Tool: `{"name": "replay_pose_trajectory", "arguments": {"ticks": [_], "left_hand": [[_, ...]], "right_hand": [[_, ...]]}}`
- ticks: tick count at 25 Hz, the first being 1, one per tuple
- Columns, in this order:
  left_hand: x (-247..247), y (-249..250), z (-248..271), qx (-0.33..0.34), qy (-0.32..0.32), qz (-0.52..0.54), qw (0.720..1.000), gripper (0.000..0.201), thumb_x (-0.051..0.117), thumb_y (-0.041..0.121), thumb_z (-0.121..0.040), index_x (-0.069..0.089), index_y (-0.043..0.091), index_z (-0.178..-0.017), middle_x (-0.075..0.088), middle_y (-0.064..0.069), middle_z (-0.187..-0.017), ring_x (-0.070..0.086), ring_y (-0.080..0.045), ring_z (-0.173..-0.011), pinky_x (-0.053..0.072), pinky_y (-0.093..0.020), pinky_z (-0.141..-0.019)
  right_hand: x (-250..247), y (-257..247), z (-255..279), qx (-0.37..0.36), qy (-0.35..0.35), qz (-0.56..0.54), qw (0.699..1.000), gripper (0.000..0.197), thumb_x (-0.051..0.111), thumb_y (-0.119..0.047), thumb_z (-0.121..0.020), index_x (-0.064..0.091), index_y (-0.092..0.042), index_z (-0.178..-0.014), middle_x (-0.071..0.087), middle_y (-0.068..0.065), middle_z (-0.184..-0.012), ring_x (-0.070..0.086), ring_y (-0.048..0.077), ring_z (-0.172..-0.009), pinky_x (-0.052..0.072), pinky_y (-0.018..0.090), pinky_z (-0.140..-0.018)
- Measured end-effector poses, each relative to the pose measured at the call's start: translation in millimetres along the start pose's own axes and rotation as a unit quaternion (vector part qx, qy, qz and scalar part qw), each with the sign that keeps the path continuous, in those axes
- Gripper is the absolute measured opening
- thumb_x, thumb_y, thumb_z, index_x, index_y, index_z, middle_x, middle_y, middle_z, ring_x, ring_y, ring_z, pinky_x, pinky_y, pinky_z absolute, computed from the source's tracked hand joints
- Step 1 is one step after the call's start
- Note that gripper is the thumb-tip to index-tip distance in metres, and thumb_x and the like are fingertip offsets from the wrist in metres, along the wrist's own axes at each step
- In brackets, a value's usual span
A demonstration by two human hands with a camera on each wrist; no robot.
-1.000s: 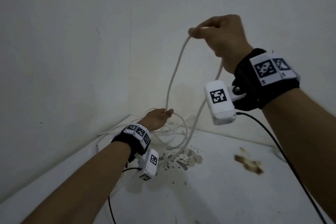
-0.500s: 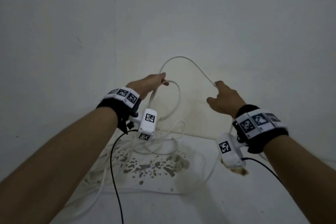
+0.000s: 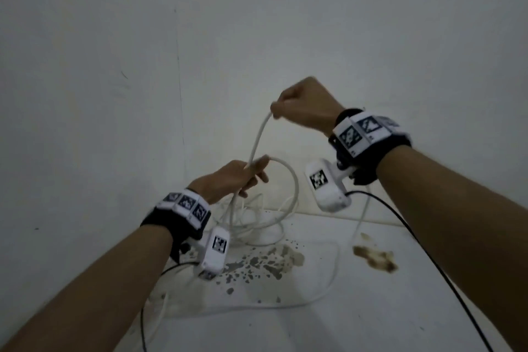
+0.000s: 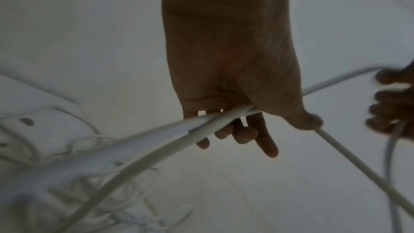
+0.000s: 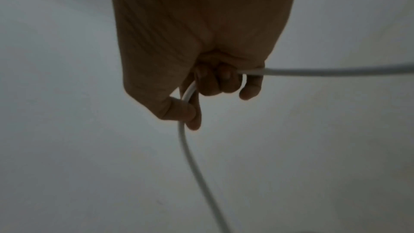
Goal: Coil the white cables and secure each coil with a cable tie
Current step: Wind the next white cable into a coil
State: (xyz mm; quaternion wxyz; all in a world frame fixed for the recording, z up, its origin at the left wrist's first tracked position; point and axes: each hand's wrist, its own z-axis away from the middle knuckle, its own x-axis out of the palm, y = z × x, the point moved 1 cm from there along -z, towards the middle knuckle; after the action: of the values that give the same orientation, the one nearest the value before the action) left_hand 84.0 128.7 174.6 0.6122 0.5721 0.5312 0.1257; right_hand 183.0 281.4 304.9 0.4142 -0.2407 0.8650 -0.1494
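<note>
A thick white cable (image 3: 258,137) runs from my right hand (image 3: 297,106) down to my left hand (image 3: 245,174). My left hand (image 4: 235,121) holds gathered loops of the cable (image 4: 215,123) across its palm; one loop (image 3: 294,188) hangs below it. My right hand (image 5: 210,84) is fisted round the cable (image 5: 190,151), higher and to the right, with the thumb pinching it. More white cables (image 3: 257,226) lie tangled in the corner. No cable tie is visible.
A white stained surface (image 3: 428,308) meets two white walls in a corner. Dark speckles (image 3: 257,263) and a brown stain (image 3: 374,258) mark it. A slack stretch of cable (image 3: 334,274) trails across it. Black camera leads (image 3: 428,260) hang from both wrists.
My right hand rose and moved left, closing into a fist on the cable. My left hand dropped lower with the loops. The wide arc between the hands became a short, steep stretch.
</note>
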Motion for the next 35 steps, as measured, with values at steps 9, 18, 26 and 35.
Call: {"name": "replay_pose_trajectory", "arguments": {"ticks": [9,18,26,35], "left_hand": [[5,-66,-5,0.009,0.063,-0.114,0.991,0.068,0.077,0.044,-0.08,0.042,0.029,-0.137,0.053,0.0,-0.123,0.054,-0.022,-0.118,0.045,-0.029,-0.095],[38,-12,-10,-0.001,-0.019,0.01,1.0,0.043,0.04,0.042,-0.104,0.068,0.009,-0.102,0.073,-0.005,-0.103,0.067,-0.013,-0.089,0.047,-0.027,-0.076],[56,33,-34,-0.064,0.071,0.551,0.829,0.022,0.035,0.029,-0.103,0.052,0.018,-0.096,0.035,0.005,-0.058,0.028,-0.009,-0.041,0.026,-0.017,-0.038],[94,47,-30,-0.027,0.009,0.581,0.813,0.022,0.042,0.021,-0.104,0.056,0.015,-0.12,0.065,0.003,-0.086,0.041,-0.004,-0.041,0.026,-0.015,-0.032]], "right_hand": [[-36,-12,-14,0.155,0.256,-0.312,0.901,0.024,0.059,-0.028,-0.089,0.073,-0.02,-0.071,0.042,-0.006,-0.049,0.037,0.014,-0.044,0.035,0.023,-0.044],[-61,10,-4,0.198,0.358,-0.395,0.822,0.024,0.063,-0.025,-0.083,0.064,-0.021,-0.06,0.037,-0.002,-0.062,0.034,0.019,-0.057,0.031,0.021,-0.045],[-31,85,35,0.181,0.108,0.028,0.977,0.034,0.051,-0.041,-0.097,0.063,-0.011,-0.083,0.061,0.009,-0.081,0.056,0.028,-0.067,0.047,0.029,-0.059],[-6,170,115,0.24,-0.053,0.097,0.965,0.037,0.043,-0.032,-0.1,0.065,-0.002,-0.098,0.068,0.016,-0.083,0.064,0.032,-0.063,0.058,0.04,-0.064]]}}
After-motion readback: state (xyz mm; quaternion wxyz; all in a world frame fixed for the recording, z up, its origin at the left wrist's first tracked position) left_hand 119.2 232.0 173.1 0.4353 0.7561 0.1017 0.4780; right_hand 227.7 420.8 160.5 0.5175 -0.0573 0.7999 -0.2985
